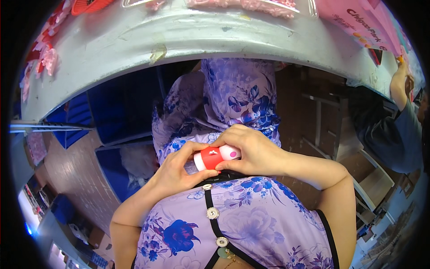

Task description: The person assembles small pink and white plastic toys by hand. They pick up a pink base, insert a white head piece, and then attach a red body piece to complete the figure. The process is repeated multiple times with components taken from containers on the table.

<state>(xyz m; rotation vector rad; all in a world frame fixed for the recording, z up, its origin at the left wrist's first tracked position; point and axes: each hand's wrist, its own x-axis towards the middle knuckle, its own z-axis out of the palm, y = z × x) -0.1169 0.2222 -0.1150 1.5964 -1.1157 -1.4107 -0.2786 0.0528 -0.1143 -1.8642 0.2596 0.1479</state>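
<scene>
Close to my waist, above my lap, I hold a small rounded red and white piece [209, 158], perhaps a toy figure. It lies sideways, with a white band at its left end, a red middle bearing a small white mark, and a white right end with a pink dot. My left hand [174, 168] grips the left end and middle between thumb and fingers. Around the right end curl the fingers and thumb of my right hand [256, 150], hiding part of it. Both hands touch the piece at once.
Ahead curves a pale worktable [197, 38], with a clear tray [251, 5] of pink pieces at its far side and a pink bag [354, 20] at right. Blue bins [123, 107] stand below left. At right are a person's arm [400, 87] and a wooden stool [374, 186].
</scene>
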